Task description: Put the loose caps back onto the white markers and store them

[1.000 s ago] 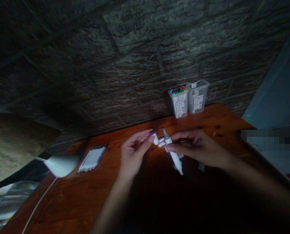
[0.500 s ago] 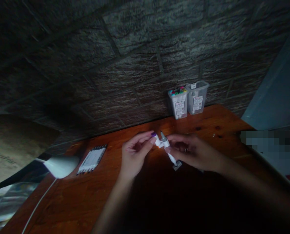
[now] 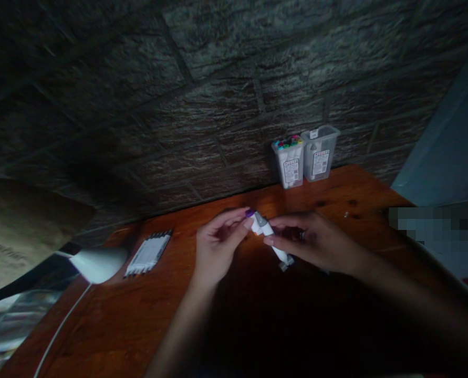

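Note:
My left hand (image 3: 217,247) pinches a white marker cap (image 3: 254,219) with a purple end between thumb and fingertips. In my right hand (image 3: 316,242) is a white marker (image 3: 277,248), tilted, its grey tip section up and leaning towards the cap. Both hands are close together above the table. The cap and the marker's tip overlap in view; whether they touch I cannot tell. A small orange spot shows just below the cap. Under the marker's lower end lies a small grey object, too dark to make out.
Against the stone wall stand a clear box (image 3: 291,167) full of colourful markers and another clear box (image 3: 321,157) with few inside. A row of black-ended pens (image 3: 149,253) lies at the left, beside a white lamp (image 3: 99,265) whose cord (image 3: 62,328) runs down the wooden table.
The marker in my right hand has shifted slightly, its grey tip now closer to the purple-ended cap. My left hand has hardly moved. The view has tilted a little.

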A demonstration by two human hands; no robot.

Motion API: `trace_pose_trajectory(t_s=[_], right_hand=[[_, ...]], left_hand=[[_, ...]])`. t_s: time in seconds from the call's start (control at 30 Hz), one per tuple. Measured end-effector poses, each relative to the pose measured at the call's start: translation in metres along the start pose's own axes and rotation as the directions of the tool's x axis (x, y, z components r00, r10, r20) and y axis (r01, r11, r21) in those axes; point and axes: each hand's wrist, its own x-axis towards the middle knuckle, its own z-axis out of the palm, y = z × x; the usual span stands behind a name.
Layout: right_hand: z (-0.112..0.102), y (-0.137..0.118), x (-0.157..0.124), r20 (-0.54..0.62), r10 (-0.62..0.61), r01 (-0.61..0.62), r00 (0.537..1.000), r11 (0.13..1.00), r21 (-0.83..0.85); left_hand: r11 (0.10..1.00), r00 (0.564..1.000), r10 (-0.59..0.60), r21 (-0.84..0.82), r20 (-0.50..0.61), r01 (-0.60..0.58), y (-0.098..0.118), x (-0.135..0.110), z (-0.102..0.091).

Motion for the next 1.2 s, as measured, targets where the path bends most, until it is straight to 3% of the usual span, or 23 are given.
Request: trace_pose_trajectory(t_s=[0.83, 1.2], right_hand=[[0.0053, -0.0045, -0.0025, 0.048, 0.009, -0.01, 0.999, 1.0, 0.017], [0.0068, -0.0038, -0.0028, 0.027, 0.028, -0.028, 0.999, 0.999, 0.019]], left_hand=[[0.993, 0.997, 0.022, -0.118, 0.076, -0.013, 0.0027, -0.0036, 0.0003], [0.991, 0.999, -0.02, -0.132, 0.032, 0.024, 0.0011, -0.0036, 0.0016]])
